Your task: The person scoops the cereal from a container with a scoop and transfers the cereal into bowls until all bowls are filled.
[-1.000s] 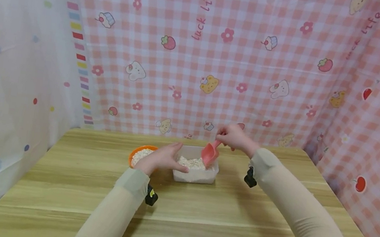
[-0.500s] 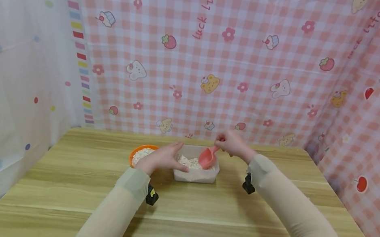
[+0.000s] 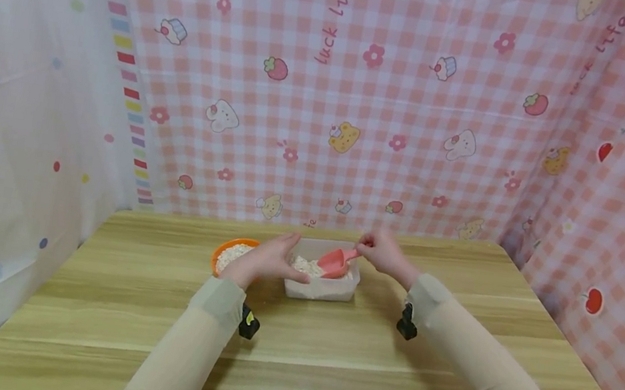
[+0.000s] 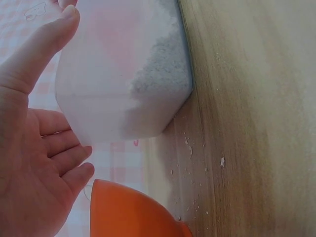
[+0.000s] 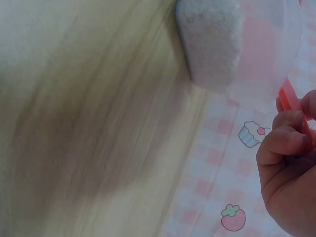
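In the head view, a translucent white plastic container (image 3: pixel 321 291) holds pale flakes that look like oats (image 3: pixel 304 266). My left hand (image 3: pixel 269 260) holds its left end, thumb along the near rim and fingers toward the far side. My right hand (image 3: pixel 383 251) pinches the handle of a pink scoop (image 3: pixel 334 263), whose bowl lies tilted down in the flakes at the container's right half. Through the container wall (image 4: pixel 94 113), the left wrist view shows a blurred pink shape. The right wrist view shows the scoop handle (image 5: pixel 291 98) between curled fingers and thumb.
An orange bowl (image 3: pixel 215 261) of similar flakes stands left of the container, partly behind my left hand. A few crumbs (image 4: pixel 222 162) lie on the wooden table (image 3: pixel 310 370). A pink checked cloth (image 3: pixel 304 167) hangs behind the table's far edge.
The scoop has gone lower and tipped flatter into the flakes, its bowl pointing left. My right hand has come down with it. The left hand and container have stayed put.
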Motion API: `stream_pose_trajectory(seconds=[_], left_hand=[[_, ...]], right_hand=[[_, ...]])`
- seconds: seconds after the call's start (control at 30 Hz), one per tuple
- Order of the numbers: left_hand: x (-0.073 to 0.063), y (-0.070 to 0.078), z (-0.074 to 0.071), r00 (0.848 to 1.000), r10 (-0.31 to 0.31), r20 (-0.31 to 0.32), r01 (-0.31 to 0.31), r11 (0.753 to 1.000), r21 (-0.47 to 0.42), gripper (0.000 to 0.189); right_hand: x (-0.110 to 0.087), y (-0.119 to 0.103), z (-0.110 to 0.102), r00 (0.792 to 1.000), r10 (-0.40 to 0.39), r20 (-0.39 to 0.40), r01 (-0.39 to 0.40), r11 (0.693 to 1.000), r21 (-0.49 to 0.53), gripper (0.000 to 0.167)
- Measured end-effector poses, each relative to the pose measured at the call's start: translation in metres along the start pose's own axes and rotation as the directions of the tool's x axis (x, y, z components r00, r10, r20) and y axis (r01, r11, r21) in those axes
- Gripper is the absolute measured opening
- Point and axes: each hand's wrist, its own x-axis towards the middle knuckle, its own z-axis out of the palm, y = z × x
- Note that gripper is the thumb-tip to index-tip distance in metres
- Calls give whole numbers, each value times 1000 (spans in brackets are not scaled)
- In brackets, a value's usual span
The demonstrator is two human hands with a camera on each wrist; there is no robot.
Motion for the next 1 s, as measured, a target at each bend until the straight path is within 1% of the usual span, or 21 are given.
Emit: stream_pose_trajectory(seconds=[0.13,0.3,0.43,0.57,0.7,0.77,0.93,1.0], left_hand=[[0,-1,2,1000,-4,-3,4,1000,-9,108],[1,-1,2,1000,-14,-1,14,1000,-20,107],[0,-2,3,1000,-7,0,7,999,-35,106],[0,-4,5,1000,-2,4,2,999,-45,107],[0,-5,6,1000,19,5,-19,999,-47,108],[1,-4,5,1000,30,2,-30,999,-42,108],[1,-2,2,999,39,-5,-40,998,-38,107],[0,-2,2,999,43,-9,-43,998,-41,106]], right_hand=[[0,0,6,1000,-18,-18,17,999,-36,18],[1,-9,12,999,-20,-26,18,997,-75,21],[3,-19,18,1000,-16,-10,15,998,-66,22],[5,-29,29,999,-33,-10,33,998,-53,22],[8,-33,41,997,-51,-61,50,998,-25,23],[9,-34,47,993,-51,-102,51,999,4,22],[7,-32,60,973,-69,-220,71,998,-2,19],[6,-31,63,964,-79,-254,79,997,-11,18]])
